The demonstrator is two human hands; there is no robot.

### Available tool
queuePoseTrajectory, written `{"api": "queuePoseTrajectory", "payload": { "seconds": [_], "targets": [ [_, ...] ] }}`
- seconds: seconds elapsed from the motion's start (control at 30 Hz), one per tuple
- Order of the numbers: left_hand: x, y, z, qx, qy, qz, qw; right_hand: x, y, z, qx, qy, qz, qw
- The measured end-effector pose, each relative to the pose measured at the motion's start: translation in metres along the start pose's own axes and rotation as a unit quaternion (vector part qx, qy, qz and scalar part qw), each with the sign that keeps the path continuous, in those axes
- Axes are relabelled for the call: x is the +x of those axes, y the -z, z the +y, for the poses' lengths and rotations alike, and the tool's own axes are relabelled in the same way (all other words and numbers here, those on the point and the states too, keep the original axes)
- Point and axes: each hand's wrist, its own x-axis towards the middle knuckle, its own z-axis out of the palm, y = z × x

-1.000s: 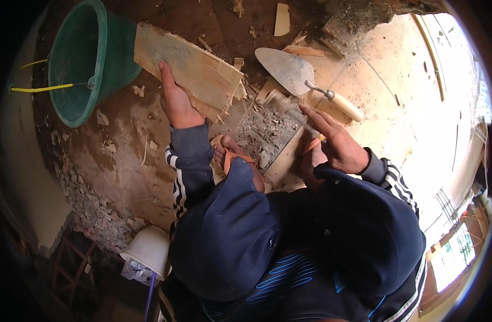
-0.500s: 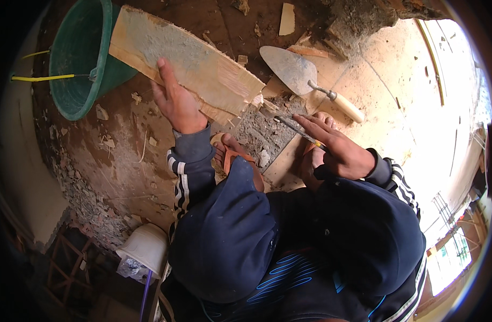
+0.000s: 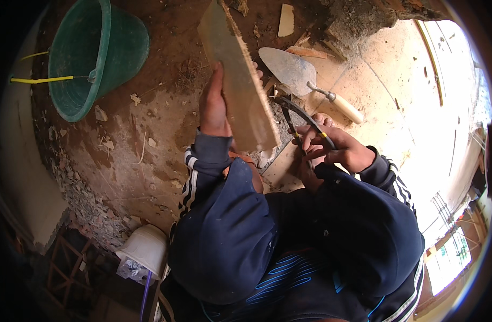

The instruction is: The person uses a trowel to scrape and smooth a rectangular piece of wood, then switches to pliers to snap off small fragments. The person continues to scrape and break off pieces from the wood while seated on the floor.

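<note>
My left hand (image 3: pixel 215 110) grips a long tile piece (image 3: pixel 240 91) with a rough, chipped edge. The tile stands steeply tilted, its smooth face toward the left. Some of my fingertips show behind its far edge. In my right hand (image 3: pixel 339 147) is a pair of pincers (image 3: pixel 305 114) with dark curved handles and yellow bands. The handles are spread, and the head sits just right of the tile's chipped edge; whether the jaws touch it I cannot tell. A trowel (image 3: pixel 289 70) with a wooden handle lies on the floor beyond the pincers.
A green bucket (image 3: pixel 125 45) with a yellow-sleeved handle lies tipped at the far left. Tile scraps (image 3: pixel 286 20) and rubble (image 3: pixel 85 196) litter the dusty floor. Pale tiled flooring (image 3: pixel 385 80) spreads to the right. A white helmet-like shell (image 3: pixel 145 248) sits at the lower left.
My left hand has turned the tile from lying flat to steep and brought it right, off the bucket's front. The pincers' handles have spread, and their head has risen slightly.
</note>
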Motion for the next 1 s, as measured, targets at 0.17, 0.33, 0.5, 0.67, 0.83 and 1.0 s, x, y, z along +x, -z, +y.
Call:
{"api": "queuePoseTrajectory", "payload": {
  "seconds": [0.17, 0.33, 0.5, 0.67, 0.83, 1.0],
  "targets": [
    [0.008, 0.002, -0.005, -0.028, 0.009, 0.023, 0.999, 0.003, 0.000, -0.002, -0.255, 0.115, 0.081, 0.957],
    [0.003, 0.003, -0.017, -0.083, 0.069, -0.118, 0.987, 0.002, 0.005, -0.006, -0.057, 0.035, 0.025, 0.997],
    [0.004, 0.000, -0.024, -0.100, 0.107, -0.130, 0.981, 0.009, 0.002, -0.001, -0.013, 0.000, 0.007, 1.000],
    [0.002, -0.004, -0.018, -0.055, 0.065, -0.030, 0.996, 0.006, 0.004, 0.002, -0.016, 0.018, 0.003, 1.000],
    [0.011, 0.007, -0.005, -0.080, -0.010, 0.145, 0.986, -0.003, 0.004, 0.001, -0.062, -0.001, 0.008, 0.998],
    [0.017, 0.019, 0.001, -0.011, -0.140, 0.243, 0.960, -0.008, -0.006, -0.004, -0.090, 0.039, 0.049, 0.994]
  ]
}}
